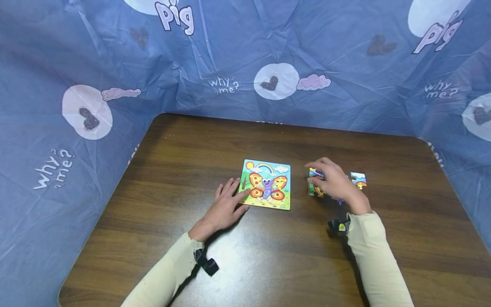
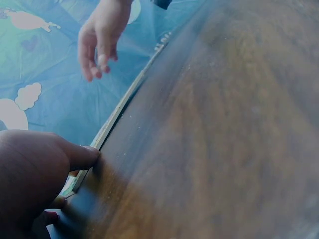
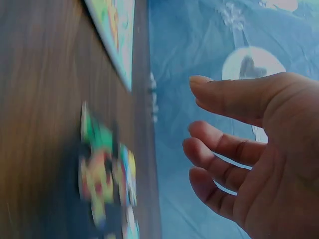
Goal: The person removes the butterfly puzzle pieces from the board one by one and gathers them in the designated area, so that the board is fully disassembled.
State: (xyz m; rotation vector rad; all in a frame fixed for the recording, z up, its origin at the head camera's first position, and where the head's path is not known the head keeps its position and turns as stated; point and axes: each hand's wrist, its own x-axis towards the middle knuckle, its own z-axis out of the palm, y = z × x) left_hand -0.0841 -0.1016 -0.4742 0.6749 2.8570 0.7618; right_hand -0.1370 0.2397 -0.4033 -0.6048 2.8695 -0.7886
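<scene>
A square butterfly picture board (image 1: pixel 268 185) lies flat on the table. My left hand (image 1: pixel 226 204) rests at its left edge, fingers spread and fairly straight, with one fingertip on the picture. To the right of the board, my right hand (image 1: pixel 333 181) hovers over a small group of loose jigsaw pieces (image 1: pixel 316 189). Its fingers are loosely bent, and in the right wrist view a gap shows between thumb (image 3: pixel 229 97) and fingers, with nothing held. Blurred pieces (image 3: pixel 99 174) lie on the table beyond that hand. The hand partly covers the group in the head view.
Another jigsaw piece (image 1: pixel 358 178) with blue sky and white cloud lies right of my right hand. The brown wooden table (image 1: pixel 184 162) has rounded corners. Blue printed cloth (image 1: pixel 230 51) hangs behind and beside it. Each wrist wears a small black camera (image 1: pixel 209 265).
</scene>
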